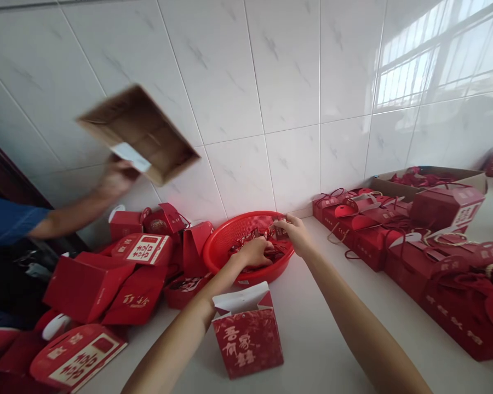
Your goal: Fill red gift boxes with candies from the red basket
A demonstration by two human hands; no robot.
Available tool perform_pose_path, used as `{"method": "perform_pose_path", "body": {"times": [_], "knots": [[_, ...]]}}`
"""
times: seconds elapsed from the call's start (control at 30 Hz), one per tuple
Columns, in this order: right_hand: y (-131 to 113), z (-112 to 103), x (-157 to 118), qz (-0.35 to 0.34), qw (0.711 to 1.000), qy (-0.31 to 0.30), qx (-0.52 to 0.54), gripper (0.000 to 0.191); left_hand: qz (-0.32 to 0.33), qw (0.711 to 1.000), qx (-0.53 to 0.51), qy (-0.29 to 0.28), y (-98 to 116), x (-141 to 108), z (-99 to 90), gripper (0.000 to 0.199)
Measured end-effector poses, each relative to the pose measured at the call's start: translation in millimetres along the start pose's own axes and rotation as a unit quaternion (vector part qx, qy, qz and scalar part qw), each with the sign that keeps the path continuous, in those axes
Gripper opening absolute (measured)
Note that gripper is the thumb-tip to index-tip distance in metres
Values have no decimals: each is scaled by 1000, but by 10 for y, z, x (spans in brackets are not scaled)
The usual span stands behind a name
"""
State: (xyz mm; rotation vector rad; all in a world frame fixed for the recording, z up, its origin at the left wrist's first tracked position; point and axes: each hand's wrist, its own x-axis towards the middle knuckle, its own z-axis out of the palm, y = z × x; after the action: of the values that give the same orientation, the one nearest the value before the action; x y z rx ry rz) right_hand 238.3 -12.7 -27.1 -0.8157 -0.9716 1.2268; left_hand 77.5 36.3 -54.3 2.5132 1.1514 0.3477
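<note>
The head camera looks forward and down from close before the red basket point(235, 225); it faces the tiled wall point(296, 76) beyond.

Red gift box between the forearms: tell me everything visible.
The red gift box looks like printed paperboard, with pale Chinese characters on its front and a white inside. Its top is open, a white-faced flap raised behind. It stands on the white counter before the red plastic basket; the left forearm lies close, contact unclear.

A carton point(158, 128) is blurring, the left edge is cropping a sleeve point(12, 219), the left hand point(255, 251) is covering packets point(276, 249)
</note>
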Motion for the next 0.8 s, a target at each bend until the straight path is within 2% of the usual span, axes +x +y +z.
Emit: {"method": "perform_pose_path", "body": {"times": [0.13,0.23,0.3,0.43,0.6,0.7,0.8], "knots": [[-10,-16,5,-8,1000,-5,5,13,-24,997,-29,63,-1,10,-40,13],[-28,-17,1,-6,1000,-2,7,13,-32,993,-71,93,-8,-27,-154,26],[-43,-10,-5,-3,1000,6,10,13,-28,985,-139,100,10,-71,-232,37],[-63,15,-17,9,1000,10,13,10,-33,940,-307,142,98,-155,-320,40],[-43,21,-13,39,999,2,34,11,-84,878,-413,226,191,-175,-335,32],[-44,9,-11,51,997,-17,49,14,-94,846,-476,220,231,-167,-327,31],[-75,5,-22,64,996,-18,58,12,-72,833,-512,196,283,-170,-315,32]]}}
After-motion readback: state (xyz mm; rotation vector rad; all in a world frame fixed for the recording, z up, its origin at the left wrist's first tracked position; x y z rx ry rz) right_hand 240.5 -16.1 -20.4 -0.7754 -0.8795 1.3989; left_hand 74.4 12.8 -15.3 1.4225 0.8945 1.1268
